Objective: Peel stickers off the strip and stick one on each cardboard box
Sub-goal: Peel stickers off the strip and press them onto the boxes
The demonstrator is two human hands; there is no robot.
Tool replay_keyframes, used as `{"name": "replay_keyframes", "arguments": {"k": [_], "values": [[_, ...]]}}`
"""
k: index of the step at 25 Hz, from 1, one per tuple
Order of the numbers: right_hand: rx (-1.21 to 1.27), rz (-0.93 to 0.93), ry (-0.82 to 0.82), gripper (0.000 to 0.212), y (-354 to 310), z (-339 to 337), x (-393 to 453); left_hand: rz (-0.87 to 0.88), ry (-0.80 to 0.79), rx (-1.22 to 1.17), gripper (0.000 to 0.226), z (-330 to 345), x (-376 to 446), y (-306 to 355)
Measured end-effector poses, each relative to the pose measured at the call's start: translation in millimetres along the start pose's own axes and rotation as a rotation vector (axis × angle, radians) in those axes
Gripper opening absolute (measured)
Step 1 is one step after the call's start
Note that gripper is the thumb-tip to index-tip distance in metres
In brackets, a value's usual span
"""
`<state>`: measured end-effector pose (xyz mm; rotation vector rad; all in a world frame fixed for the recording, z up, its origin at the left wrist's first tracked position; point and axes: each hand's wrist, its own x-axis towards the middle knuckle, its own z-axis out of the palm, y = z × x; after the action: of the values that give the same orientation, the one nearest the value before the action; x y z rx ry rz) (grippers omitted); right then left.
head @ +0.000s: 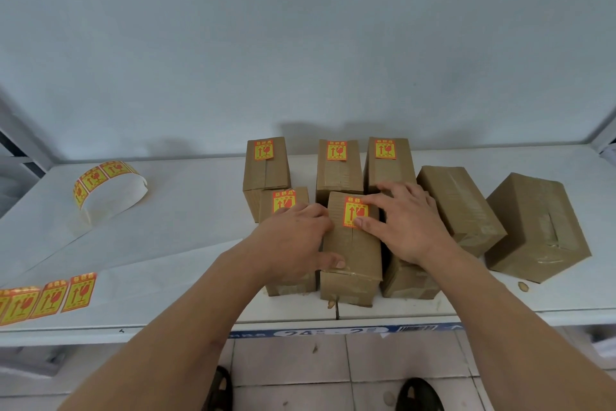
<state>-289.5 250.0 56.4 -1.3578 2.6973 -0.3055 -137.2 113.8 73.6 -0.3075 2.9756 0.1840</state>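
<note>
Head view: the sticker (pixel 355 211) you are working on sits on the top of the front middle box (pixel 350 245), near its far end. Your right hand (pixel 405 222) lies over it with straight fingers, fingertips pressing its right side, gripping nothing. Your left hand (pixel 295 240) holds that box from the left, thumb curled over its top near the front edge.

Just left of it a second front box (pixel 283 202) shows a sticker partly hidden by your left hand; another box (pixel 408 277) lies under your right wrist. Behind stand three upright boxes, each with a sticker on top: left (pixel 265 165), middle (pixel 338 170), right (pixel 388 162). To the right lie two unstickered boxes, one near (pixel 461 207) and one farther out (pixel 538 227).

Across the white surface (pixel 186 210) the sticker strip (pixel 50 299) runs from your near left up to a curled loop (pixel 106 187) at the far left.
</note>
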Motion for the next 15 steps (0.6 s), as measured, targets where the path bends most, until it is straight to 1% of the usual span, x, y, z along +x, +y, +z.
{"name": "replay_keyframes", "arguments": {"k": [3,6,9,15], "values": [[-0.001,-0.052,0.062,0.046,-14.4,-5.1,-3.1,-0.008,0.086,-0.041,0.052,-5.4,-10.3,-3.6],[0.032,-0.155,0.148,0.036,-44.8,-11.4,-8.4,-0.069,0.178,-0.067,0.041,-12.8,-37.0,-21.0],[0.05,-0.296,0.139,0.033,-87.0,-7.1,-6.9,-0.179,0.16,-0.054,0.037,-13.4,-72.8,-55.0],[0.08,-0.522,0.053,0.033,-204.1,26.6,4.2,-0.477,0.117,-0.051,0.033,2.1,-166.9,-150.3]]}}
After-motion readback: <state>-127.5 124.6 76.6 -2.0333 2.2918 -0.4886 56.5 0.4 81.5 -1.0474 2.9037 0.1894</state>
